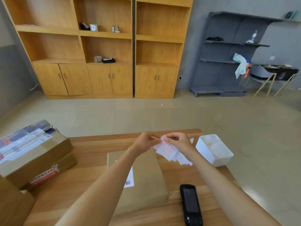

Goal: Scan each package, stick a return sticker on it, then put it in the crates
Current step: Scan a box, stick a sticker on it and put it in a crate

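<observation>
A flat brown package (146, 175) with a white barcode label lies on the wooden table (91, 150) under my arms. Above its far end, my right hand (178, 142) grips a fanned stack of white return stickers (167, 150) with red print. My left hand (145, 141) pinches the top edge of the stack. A black handheld scanner (190, 204) lies face up on the table, to the right of the package.
A larger taped cardboard box (34, 159) sits at the table's left. A white plastic tray (215, 150) stands at the far right edge. Beyond the table are tiled floor, wooden cabinets (104, 46) and a grey shelf unit (228, 54).
</observation>
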A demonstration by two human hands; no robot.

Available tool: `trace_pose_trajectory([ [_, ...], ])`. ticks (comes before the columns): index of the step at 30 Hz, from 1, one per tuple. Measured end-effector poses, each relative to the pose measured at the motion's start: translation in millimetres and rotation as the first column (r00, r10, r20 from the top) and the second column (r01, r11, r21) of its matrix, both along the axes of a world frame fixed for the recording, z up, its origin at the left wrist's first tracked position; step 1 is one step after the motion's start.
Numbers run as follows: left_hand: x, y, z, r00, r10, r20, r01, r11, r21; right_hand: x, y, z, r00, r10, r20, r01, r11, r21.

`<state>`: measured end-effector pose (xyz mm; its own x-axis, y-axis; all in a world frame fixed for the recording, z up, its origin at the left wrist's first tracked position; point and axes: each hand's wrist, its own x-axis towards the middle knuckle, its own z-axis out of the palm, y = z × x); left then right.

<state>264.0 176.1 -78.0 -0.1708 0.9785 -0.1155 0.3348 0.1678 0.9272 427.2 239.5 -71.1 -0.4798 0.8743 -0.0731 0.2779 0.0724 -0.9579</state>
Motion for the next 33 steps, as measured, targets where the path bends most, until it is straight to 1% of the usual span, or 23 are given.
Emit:
trace_pose_trajectory([
  [3,1.7,3.9,6.5,0.999,0.049,0.004,-0.049,0.997,0.067,-4.5,-1.5,2.3,0.999,0.033,0.012,-0.033,0.999,0.027],
  [5,4.3,6.5,9.6,0.998,0.059,-0.035,-0.056,0.995,0.078,-4.5,-2.3,3.3,0.999,0.04,0.028,-0.041,0.999,0.03],
  [7,7.0,9.2,11.4,0.995,0.057,-0.085,-0.049,0.995,0.09,-2.0,-1.5,3.8,0.998,0.041,0.042,-0.042,0.999,0.026],
  [10,11.7,13.9,12.3,0.992,0.043,-0.122,-0.029,0.993,0.114,5.1,1.0,6.4,0.998,0.035,0.049,-0.035,0.999,0.011],
  [16,18.6,24.7,12.8,0.982,0.02,-0.188,0.006,0.991,0.132,14.6,7.6,14.0,0.999,0.034,0.012,-0.034,0.999,-0.001],
  [21,17.1,28.4,12.3,0.985,0.061,-0.16,-0.042,0.992,0.119,11.8,7.2,18.9,0.995,0.077,-0.062,-0.086,0.983,-0.161],
  [23,16.4,29.2,11.8,0.987,0.051,-0.15,-0.036,0.994,0.102,11.5,10.3,16.6,0.994,0.094,-0.056,-0.104,0.971,-0.216],
  [25,17.3,29.8,10.7,0.989,0.043,-0.14,-0.031,0.996,0.089,13.8,14.3,13.2,0.99,0.13,-0.048,-0.138,0.962,-0.237],
  [28,19.1,31.6,8.8,0.989,0.075,-0.125,-0.066,0.995,0.076,16.0,17.8,10.5,0.984,0.169,-0.057,-0.178,0.959,-0.222],
  [31,20.4,33.4,8.2,0.99,0.082,-0.111,-0.075,0.995,0.066,14.5,19.4,8.6,0.989,0.149,0.004,-0.147,0.979,-0.144],
  [33,20.5,34.2,8.5,0.99,0.081,-0.114,-0.075,0.996,0.055,13.0,22.7,6.2,0.991,0.133,0.011,-0.131,0.985,-0.11],
])
